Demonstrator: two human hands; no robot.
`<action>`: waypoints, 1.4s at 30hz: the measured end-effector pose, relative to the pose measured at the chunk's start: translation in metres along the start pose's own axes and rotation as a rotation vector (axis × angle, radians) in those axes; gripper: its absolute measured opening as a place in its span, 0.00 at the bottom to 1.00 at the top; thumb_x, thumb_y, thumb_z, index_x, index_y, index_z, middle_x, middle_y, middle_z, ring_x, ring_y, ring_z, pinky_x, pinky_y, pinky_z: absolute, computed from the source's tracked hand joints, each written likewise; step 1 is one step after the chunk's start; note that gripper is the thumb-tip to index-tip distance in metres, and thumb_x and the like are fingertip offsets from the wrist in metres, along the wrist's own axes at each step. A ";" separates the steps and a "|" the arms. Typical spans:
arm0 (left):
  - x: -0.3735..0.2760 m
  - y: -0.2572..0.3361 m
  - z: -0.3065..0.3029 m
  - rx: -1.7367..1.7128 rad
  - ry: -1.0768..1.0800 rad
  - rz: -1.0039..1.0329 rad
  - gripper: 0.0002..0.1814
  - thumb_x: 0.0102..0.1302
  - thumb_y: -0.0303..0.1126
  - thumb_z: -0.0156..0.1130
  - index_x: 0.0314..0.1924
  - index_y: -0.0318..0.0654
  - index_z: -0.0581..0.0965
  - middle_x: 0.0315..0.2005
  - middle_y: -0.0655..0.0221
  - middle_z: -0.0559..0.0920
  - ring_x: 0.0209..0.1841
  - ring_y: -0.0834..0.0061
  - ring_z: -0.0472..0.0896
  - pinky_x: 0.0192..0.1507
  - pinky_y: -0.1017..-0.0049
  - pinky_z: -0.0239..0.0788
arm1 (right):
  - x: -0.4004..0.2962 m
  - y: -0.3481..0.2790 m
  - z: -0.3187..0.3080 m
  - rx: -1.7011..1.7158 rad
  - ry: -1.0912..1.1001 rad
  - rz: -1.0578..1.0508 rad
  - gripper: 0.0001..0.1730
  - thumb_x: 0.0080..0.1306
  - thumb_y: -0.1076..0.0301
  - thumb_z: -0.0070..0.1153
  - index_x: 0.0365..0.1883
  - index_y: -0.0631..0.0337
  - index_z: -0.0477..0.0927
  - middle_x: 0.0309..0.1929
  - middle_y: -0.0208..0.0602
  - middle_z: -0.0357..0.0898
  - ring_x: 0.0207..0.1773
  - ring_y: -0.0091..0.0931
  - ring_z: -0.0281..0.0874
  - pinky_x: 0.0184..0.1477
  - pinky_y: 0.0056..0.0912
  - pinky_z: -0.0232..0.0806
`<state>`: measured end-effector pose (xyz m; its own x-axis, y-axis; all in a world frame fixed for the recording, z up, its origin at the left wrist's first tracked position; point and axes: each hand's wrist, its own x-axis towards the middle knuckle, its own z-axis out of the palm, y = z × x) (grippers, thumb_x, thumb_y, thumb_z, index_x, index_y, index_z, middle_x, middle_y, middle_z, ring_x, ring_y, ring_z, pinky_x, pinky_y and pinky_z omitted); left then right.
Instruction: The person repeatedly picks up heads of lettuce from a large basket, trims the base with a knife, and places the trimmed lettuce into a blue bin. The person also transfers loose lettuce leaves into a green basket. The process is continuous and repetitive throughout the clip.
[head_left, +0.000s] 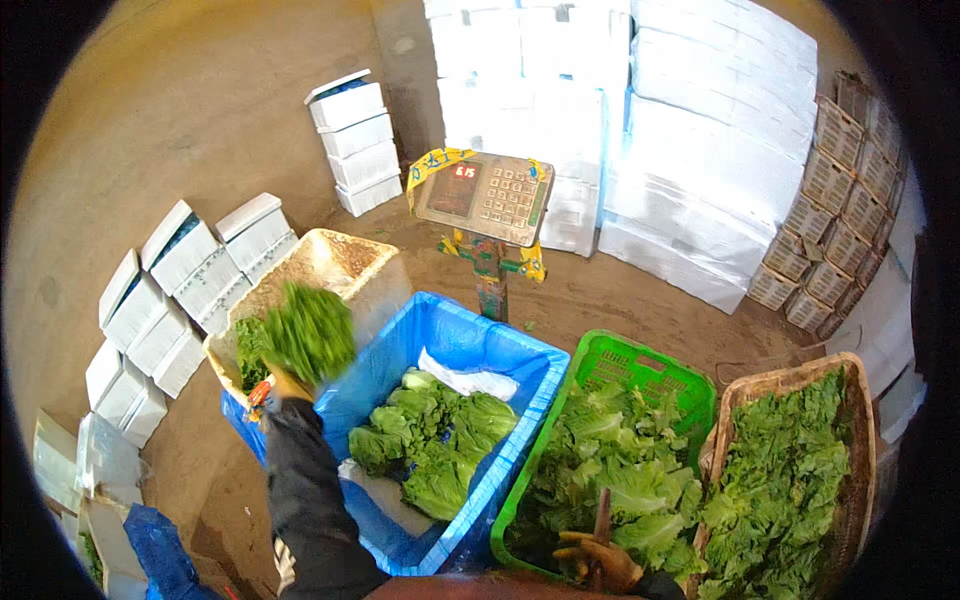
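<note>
My left hand (291, 384), in a yellowish glove, grips a blurred bunch of green leafy vegetable (311, 334). It is over the cream plastic crate (352, 259), where more greens (250, 349) show beside it. In my right hand (604, 562), also gloved, a knife (603, 514) points up and away over the near end of the green basket (592, 360). Loose lettuce leaves (615, 457) fill much of that basket. Between my arms stands a blue-lined crate (487, 334) holding several lettuce heads (442, 435) and a white sheet (469, 379).
A weighing-scale indicator (484, 196) stands on a post (491, 281) beyond the blue-lined crate. At right is a brown basket (862, 420) of leaves (780, 472). White foam boxes (180, 259) line the left. Wrapped white stacks (697, 150) and stacked crates (840, 202) stand behind.
</note>
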<state>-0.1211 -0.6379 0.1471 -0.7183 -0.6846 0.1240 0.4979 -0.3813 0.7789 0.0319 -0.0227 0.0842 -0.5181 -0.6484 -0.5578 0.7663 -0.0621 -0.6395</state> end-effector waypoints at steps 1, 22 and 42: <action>0.034 0.014 -0.034 -0.035 0.117 -0.081 0.50 0.63 0.74 0.46 0.74 0.48 0.56 0.72 0.59 0.60 0.71 0.51 0.59 0.67 0.45 0.56 | 0.001 0.002 0.005 -0.031 -0.078 -0.072 0.36 0.74 0.44 0.44 0.73 0.55 0.60 0.63 0.44 0.74 0.33 0.23 0.72 0.40 0.31 0.70; -0.473 -0.393 0.584 0.721 -1.778 0.300 0.29 0.70 0.44 0.54 0.65 0.33 0.70 0.65 0.51 0.70 0.68 0.52 0.65 0.70 0.63 0.56 | -0.349 -0.076 -0.381 -1.072 1.795 0.244 0.30 0.67 0.61 0.55 0.64 0.65 0.68 0.62 0.53 0.71 0.60 0.44 0.72 0.56 0.43 0.68; -0.524 -0.471 0.648 0.611 -1.944 0.425 0.23 0.63 0.48 0.60 0.50 0.39 0.82 0.56 0.52 0.78 0.61 0.52 0.72 0.63 0.56 0.61 | -0.297 -0.094 -0.279 -1.108 1.389 -0.169 0.34 0.58 0.73 0.55 0.65 0.66 0.66 0.56 0.59 0.73 0.59 0.50 0.71 0.60 0.46 0.65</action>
<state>-0.2939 0.3033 0.1133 -0.2953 0.8960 0.3317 0.8376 0.0758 0.5410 0.0074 0.3873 0.1626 -0.9136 0.3999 -0.0735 0.3912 0.8153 -0.4269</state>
